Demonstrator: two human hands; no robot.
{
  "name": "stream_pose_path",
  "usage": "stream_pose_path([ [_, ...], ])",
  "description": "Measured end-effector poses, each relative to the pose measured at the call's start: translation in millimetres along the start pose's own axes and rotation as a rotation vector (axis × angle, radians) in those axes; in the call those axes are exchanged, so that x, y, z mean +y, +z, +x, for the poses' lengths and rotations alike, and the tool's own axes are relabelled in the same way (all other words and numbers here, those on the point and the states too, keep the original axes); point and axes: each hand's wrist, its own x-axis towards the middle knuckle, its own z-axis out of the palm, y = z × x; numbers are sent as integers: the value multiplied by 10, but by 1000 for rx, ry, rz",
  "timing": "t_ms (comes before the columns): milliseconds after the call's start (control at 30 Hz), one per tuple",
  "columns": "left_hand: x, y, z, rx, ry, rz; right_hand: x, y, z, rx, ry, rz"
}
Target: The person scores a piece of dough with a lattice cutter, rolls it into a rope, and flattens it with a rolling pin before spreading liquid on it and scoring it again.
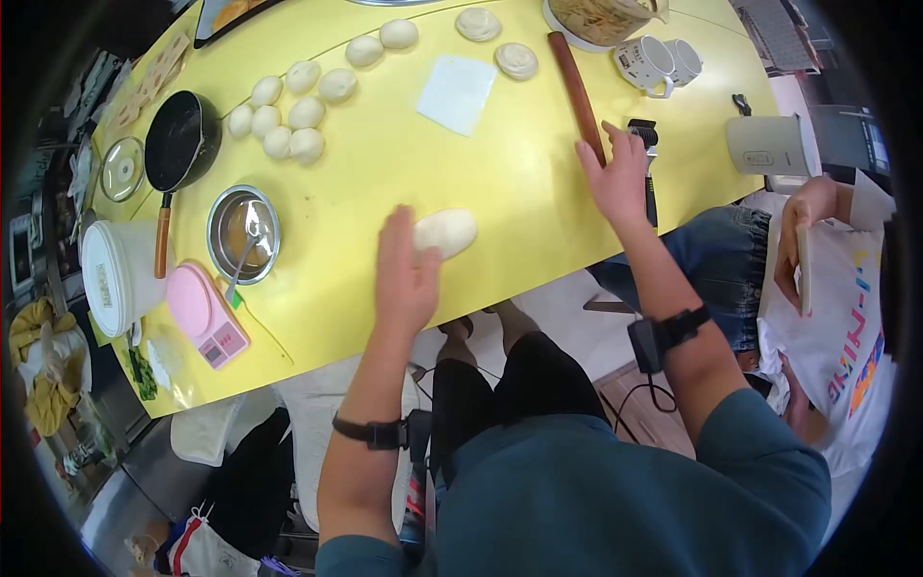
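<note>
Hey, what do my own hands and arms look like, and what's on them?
Your left hand and right hand wear no gloves, and the dark teal sleeves are short. Each forearm carries a black strap with a boxy black module; a thin black cable hangs below the right one.

near the middle of the frame, a dough piece lies on the surface, the left hand at its left edge. above it lies a paper sheet, with two dough rounds above right and dough balls to the left. a pan sits farther left; at its lower right, a bowl holds a spoon, with a scale to its lower left. at upper right, a rolling pin lies left of two cups, the right hand by its lower end.
</note>
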Motion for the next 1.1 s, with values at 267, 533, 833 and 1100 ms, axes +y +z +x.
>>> stream_pose_path([
  [267,-545,-539,-957,98,-33,365,245,-40,639,-457,392,143],
  [533,-2,-811,-672,220,28,255,-839,-558,-193,-617,-551,245],
  [833,-167,-212,-442,-3,14,495,-1056,170,-693,-429,-650,51],
  [1100,-320,-308,410,95,3,605,-1203,708,-228,-413,-509,-176],
])
